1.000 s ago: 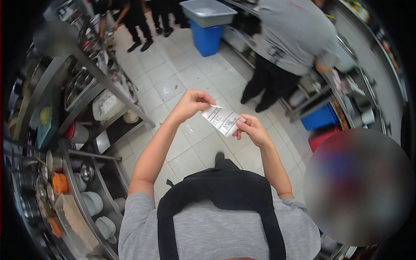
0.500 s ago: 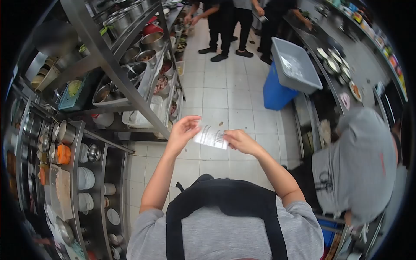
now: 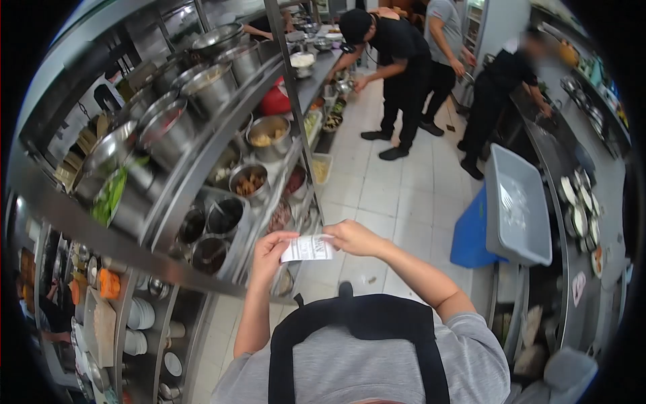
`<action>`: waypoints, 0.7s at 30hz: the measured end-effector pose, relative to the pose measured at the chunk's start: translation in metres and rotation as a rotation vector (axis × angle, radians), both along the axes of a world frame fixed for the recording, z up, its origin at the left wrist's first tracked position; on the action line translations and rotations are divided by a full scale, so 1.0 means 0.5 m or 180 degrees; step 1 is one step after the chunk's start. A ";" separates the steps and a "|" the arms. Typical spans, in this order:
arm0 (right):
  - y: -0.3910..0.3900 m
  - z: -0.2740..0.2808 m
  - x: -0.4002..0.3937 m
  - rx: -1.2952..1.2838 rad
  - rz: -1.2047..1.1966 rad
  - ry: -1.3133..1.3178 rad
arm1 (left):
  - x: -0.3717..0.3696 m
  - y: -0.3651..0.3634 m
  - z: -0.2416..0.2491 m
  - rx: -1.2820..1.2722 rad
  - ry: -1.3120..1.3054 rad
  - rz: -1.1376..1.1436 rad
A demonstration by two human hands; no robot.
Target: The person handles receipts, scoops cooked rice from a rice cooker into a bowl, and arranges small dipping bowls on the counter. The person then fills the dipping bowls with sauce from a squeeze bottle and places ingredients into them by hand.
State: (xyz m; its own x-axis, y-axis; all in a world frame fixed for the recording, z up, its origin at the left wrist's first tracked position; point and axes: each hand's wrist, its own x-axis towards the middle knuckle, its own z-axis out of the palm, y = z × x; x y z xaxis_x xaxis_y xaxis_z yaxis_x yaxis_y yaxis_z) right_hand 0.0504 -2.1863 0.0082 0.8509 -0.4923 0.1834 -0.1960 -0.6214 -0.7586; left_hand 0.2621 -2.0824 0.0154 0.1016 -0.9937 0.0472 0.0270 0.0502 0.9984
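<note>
A printed paper slip [image 3: 308,248] is opened out between both hands, print showing, not yet put down.

In the lower left of the frame, stacked white plates [image 3: 140,314] sit on shelving under a steel rack [image 3: 155,266] of food containers. Near the center, the left hand [image 3: 271,254] has thumb and fingers closed on the slip's left end; the right hand [image 3: 356,238] has its fingers curled in, pinching the right end. The slip is already unfolded and held up in the air, fixed to nothing; whether it has been read, I cannot tell. At upper center, a person in a black cap [image 3: 402,60] leans toward the rack side. Farther right stand a blue bin [image 3: 469,232] and a grey tub [image 3: 496,215], then dishes [image 3: 581,221] on a counter.
</note>
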 end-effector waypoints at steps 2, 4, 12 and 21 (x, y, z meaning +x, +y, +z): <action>-0.147 0.021 0.003 0.0124 -0.0016 -0.0341 | -0.004 -0.105 0.027 -0.0383 0.0220 0.0281; -0.308 0.037 0.007 0.1075 -0.0474 -0.0841 | 0.002 -0.179 0.076 -0.0522 0.0142 0.0396; -1.005 0.305 0.227 0.1997 -0.0337 -0.2649 | 0.046 -0.302 0.038 -0.0176 -0.0326 0.0719; -1.359 0.661 0.712 0.2424 0.0469 -0.2683 | -0.071 -0.308 -0.271 0.1534 0.0283 0.3069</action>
